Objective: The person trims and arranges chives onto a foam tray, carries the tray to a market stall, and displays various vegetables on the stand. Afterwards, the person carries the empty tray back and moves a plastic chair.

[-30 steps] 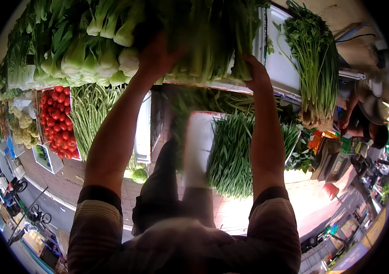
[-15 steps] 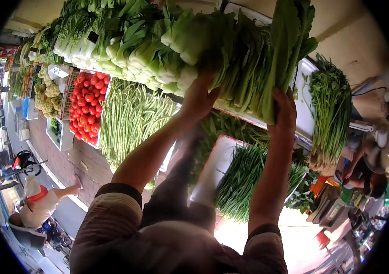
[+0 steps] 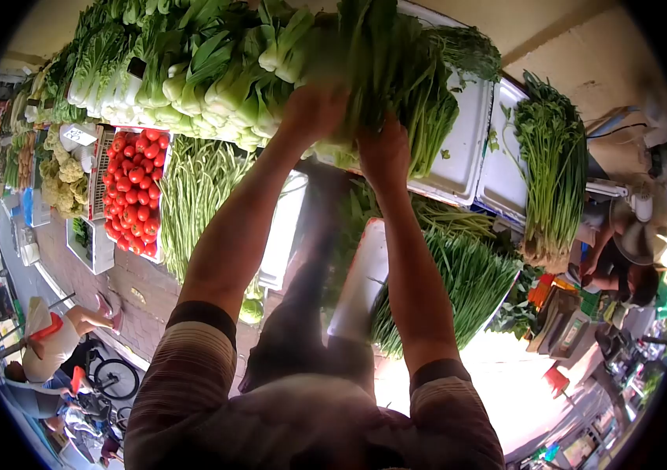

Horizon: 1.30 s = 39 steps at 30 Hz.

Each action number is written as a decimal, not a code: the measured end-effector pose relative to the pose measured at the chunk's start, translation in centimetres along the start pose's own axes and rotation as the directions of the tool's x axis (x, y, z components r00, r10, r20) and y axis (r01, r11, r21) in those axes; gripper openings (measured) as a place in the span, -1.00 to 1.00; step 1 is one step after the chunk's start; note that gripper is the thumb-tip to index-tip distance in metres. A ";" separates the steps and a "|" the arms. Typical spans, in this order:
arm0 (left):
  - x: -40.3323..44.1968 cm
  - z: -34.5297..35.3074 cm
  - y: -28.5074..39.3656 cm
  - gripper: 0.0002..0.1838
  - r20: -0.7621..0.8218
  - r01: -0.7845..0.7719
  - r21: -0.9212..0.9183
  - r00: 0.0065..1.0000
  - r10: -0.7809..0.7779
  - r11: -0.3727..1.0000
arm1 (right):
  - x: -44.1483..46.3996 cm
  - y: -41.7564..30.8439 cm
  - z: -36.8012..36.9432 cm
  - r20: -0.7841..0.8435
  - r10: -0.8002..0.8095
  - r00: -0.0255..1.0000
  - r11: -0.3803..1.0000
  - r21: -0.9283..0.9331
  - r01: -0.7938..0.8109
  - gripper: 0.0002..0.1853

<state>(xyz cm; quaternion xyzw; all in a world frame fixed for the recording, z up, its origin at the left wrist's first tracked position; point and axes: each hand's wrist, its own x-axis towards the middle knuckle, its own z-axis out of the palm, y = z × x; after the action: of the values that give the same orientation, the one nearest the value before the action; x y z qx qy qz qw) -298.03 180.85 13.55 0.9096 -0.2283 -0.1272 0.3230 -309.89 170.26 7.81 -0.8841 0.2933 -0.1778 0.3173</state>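
Over the vegetable stall, my right hand (image 3: 385, 153) is closed round the lower stalks of a dark bunch of long leafy greens (image 3: 366, 51), which points up and away from me. Just left of it, my left hand (image 3: 314, 116) is curled in against the greens; its fingertips are hidden and the leaves above it are blurred. Pale-stemmed bok choy (image 3: 227, 102) lies in rows to the left of my left hand. More leafy stalks (image 3: 431, 117) lie right of my right hand, beside a bare white tray (image 3: 459, 157).
Tomatoes (image 3: 136, 188) and long beans (image 3: 200, 196) sit in front on the left. Garlic chives (image 3: 459, 290) lie in a lower white box (image 3: 358, 282). Rooted herbs (image 3: 553, 172) stand at the right. One person (image 3: 639, 235) is at far right, another (image 3: 47, 337) at far left.
My right hand has moved left with the leafy greens, close to my left hand. More of the white tray at right is uncovered. The whole view has shifted slightly.
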 end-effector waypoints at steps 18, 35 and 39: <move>-6.9 3.9 1.9 -0.59 -0.346 -0.221 -0.135 0.924 0.163 0.966 | -28.8 18.6 -14.8 -0.002 0.476 0.880 0.874 0.113 -0.472 -0.61; -45.7 36.0 -2.3 0.13 0.458 0.380 -0.203 0.851 -0.256 0.902 | -46.6 48.4 -26.9 -0.326 0.695 0.641 0.661 -0.060 -0.748 -0.40; -47.8 37.2 -1.1 0.06 0.447 0.373 -0.363 0.874 -0.191 0.854 | -46.8 49.7 -25.3 -0.286 0.670 0.685 0.708 -0.029 -0.705 -0.38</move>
<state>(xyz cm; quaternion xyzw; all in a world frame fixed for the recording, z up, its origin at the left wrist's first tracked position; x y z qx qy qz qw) -353.02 185.68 -11.33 0.7923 -0.1154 -0.4030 0.4433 -378.46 157.09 -12.67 -0.6980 0.6535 -0.1369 0.2590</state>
